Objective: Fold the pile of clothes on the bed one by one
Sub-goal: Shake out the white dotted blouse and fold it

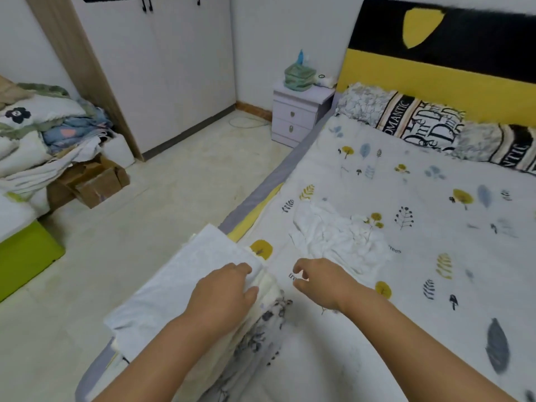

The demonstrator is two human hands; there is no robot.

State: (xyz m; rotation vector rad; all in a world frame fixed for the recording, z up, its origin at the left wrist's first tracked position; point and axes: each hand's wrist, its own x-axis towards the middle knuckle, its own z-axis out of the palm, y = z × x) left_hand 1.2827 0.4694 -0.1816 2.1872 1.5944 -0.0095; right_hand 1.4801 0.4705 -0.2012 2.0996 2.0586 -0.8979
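1. Our left hand (224, 294) lies on a folded white cloth (177, 288) at the near edge of the bed (406, 285), its fingers curled over the cloth's right corner and gripping it.
2. Our right hand (319, 281) hovers just above the sheet beside it, fingers loosely curled and holding nothing.
3. A crumpled white garment (333, 236) lies on the bed beyond both hands, apart from the folded cloth.
4. An open cardboard box (95, 184) stands on the floor (179, 204) at left, under a heap of bedding (40, 137); we cannot tell what is inside it.
5. A green container (298, 76) sits on the pale nightstand (298, 114) by the yellow-and-black headboard (441, 68).
6. Two patterned pillows (412, 117) line the head of the bed; a white wardrobe (162, 68) fills the far wall.
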